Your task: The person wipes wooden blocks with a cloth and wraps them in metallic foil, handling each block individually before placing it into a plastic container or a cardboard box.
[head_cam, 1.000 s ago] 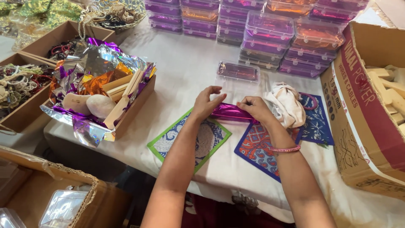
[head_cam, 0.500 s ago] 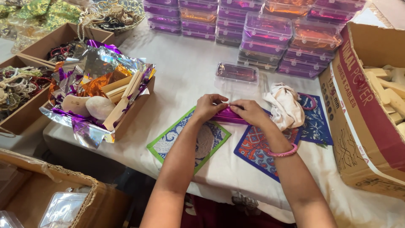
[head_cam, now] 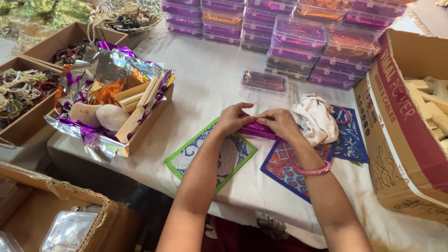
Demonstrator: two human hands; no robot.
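Near edge: brown carton [head_cam: 60,219] at lower left, holding a clear plastic lid or tray [head_cam: 67,231].

Both hands pinched shut on a narrow strip of purple foil [head_cam: 254,129], lying on the tabletop [head_cam: 210,88] between a green-bordered card [head_cam: 210,156] and a red-patterned blue card [head_cam: 287,168]. Left hand [head_cam: 232,120] on the strip's left end, right hand [head_cam: 280,123] on the right half, fingertips nearly touching at centre. Pink bangle [head_cam: 317,170] on right wrist.

Judgement: looks like folding or creasing the foil. Best done with the strip pressed flat to the tabletop, thumbs run outward from centre, edges aligned before pressing; foil tears or springs back if pulled.

Just right of the hands: crumpled white cloth [head_cam: 317,116] over a dark blue card [head_cam: 347,140].

Just behind: single clear hinged box [head_cam: 265,84], purple foil inside, lid closed.

Left: open wooden tray [head_cam: 149,126] lined with silver and purple foil, holding two pale rounded lumps and flat wooden sticks.

Right: large printed carton [head_cam: 396,140] with pale wooden blocks inside.

Far: stacked clear boxes [head_cam: 298,32] filled with purple or orange foil. Far left: cardboard trays [head_cam: 28,121] of tangled threads and beads.
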